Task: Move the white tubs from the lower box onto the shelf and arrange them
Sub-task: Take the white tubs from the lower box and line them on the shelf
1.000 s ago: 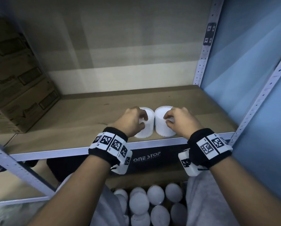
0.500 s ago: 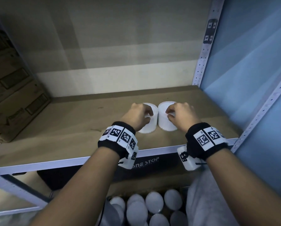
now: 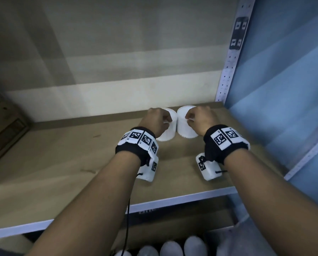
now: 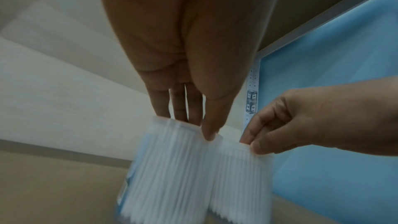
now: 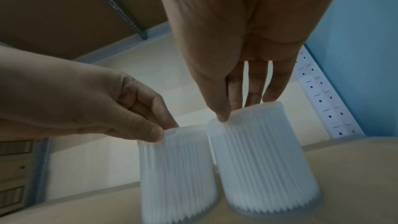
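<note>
Two white ribbed tubs stand side by side on the wooden shelf [image 3: 62, 163], deep toward its back right. My left hand [image 3: 162, 120] pinches the top rim of the left tub [image 3: 170, 131], thumb in front and fingers behind. My right hand [image 3: 192, 118] holds the right tub [image 3: 185, 126] the same way. The left wrist view shows my left hand [image 4: 189, 125] on the left tub [image 4: 168, 168], slightly blurred. In the right wrist view my right hand [image 5: 234, 108] grips the right tub [image 5: 262, 159], and both tubs touch.
Cardboard boxes [image 3: 5, 130] sit at the shelf's left end. A perforated metal post [image 3: 230, 61] and a blue wall [image 3: 283, 89] close the right side. Below the shelf edge, several more white tubs [image 3: 171, 248] fill the lower box.
Both hands have moved the two tubs from near the shelf's front edge back toward the rear wall, keeping them side by side. The grips are unchanged.
</note>
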A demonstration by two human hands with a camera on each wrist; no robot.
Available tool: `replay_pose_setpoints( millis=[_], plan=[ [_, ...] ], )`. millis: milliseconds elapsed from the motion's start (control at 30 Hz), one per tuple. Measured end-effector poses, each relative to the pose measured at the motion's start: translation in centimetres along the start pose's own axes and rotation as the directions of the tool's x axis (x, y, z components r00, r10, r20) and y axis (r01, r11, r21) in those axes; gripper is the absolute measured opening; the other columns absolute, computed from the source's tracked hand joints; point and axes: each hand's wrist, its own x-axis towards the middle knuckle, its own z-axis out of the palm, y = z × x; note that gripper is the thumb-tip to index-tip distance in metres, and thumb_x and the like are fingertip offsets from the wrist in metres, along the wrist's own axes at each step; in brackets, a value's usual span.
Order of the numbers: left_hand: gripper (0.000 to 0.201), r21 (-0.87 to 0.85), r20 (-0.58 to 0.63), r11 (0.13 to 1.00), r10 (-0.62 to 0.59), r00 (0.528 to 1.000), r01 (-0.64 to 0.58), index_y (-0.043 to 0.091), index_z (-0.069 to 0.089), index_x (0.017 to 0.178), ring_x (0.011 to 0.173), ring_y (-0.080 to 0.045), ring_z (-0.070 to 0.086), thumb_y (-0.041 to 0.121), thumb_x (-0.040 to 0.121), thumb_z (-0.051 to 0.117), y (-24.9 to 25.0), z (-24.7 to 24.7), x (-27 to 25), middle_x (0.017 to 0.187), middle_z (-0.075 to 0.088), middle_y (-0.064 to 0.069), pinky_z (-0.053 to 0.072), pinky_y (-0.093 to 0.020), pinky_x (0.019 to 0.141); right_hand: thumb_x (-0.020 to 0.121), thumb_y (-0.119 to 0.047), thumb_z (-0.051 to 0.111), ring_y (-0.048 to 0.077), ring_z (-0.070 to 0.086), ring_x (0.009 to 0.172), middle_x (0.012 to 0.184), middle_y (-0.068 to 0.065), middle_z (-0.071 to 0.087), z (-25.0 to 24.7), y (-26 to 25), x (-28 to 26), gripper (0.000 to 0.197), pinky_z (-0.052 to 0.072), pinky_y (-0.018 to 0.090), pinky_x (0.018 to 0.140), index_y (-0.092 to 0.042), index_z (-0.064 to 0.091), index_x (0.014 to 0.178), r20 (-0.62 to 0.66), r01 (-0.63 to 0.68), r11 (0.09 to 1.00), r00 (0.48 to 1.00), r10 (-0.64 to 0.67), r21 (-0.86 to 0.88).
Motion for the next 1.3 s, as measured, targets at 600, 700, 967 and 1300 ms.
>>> replay_pose_setpoints(
  millis=[600,700,967,1300],
  plan=[
    [0.027,0.049,-0.042,0.999,0.019,0.999,-0.017,0.011,0.07,0.109,0.11,-0.022,0.061,0.007,0.085,0.058,-2.0,1.8,8.3,0.115,0.069,-0.007,0.04,-0.019,0.091,0.089,-0.015,0.06,0.026,0.062,0.112,0.122,0.006,0.066,0.6,1.2,7.8,0.025,0.048,0.031,0.098,-0.018,0.07,0.112,-0.032,-0.031,0.999,0.999,0.032,0.039],
    [0.035,0.057,0.025,0.998,0.021,0.999,-0.022,0.014,0.065,0.12,0.118,-0.022,0.057,0.01,0.086,0.059,-1.9,1.0,7.8,0.126,0.063,-0.007,0.039,-0.021,0.098,0.092,-0.017,0.056,0.024,0.055,0.122,0.135,0.004,0.058,-0.4,1.1,6.9,0.035,0.04,0.028,0.102,-0.018,0.061,0.127,0.055,-0.04,0.998,0.998,0.037,0.055],
    [0.057,0.17,0.107,0.984,-0.069,0.992,0.05,0.015,0.043,0.138,0.131,-0.022,0.043,0.024,0.086,0.064,-1.3,-3.2,1.2,0.145,0.04,-0.004,0.036,-0.03,0.105,0.085,-0.022,0.065,0.025,0.051,0.125,0.136,0.008,0.055,-0.7,1.4,0.3,0.046,0.041,0.03,0.105,-0.017,0.057,0.129,0.125,-0.046,0.986,0.992,0.026,0.159],
    [0.055,0.35,0.124,0.927,-0.186,0.975,0.132,0.021,0.045,0.135,0.127,-0.023,0.048,0.035,0.085,0.063,0.8,-7.0,-11.6,0.139,0.049,-0.004,0.043,-0.035,0.102,0.086,-0.026,0.061,0.024,0.046,0.128,0.134,0.005,0.055,-3.2,-3.2,-11.0,0.041,0.041,0.036,0.106,-0.019,0.057,0.126,0.117,0.1,0.991,0.987,-0.11,0.089]
  ],
)
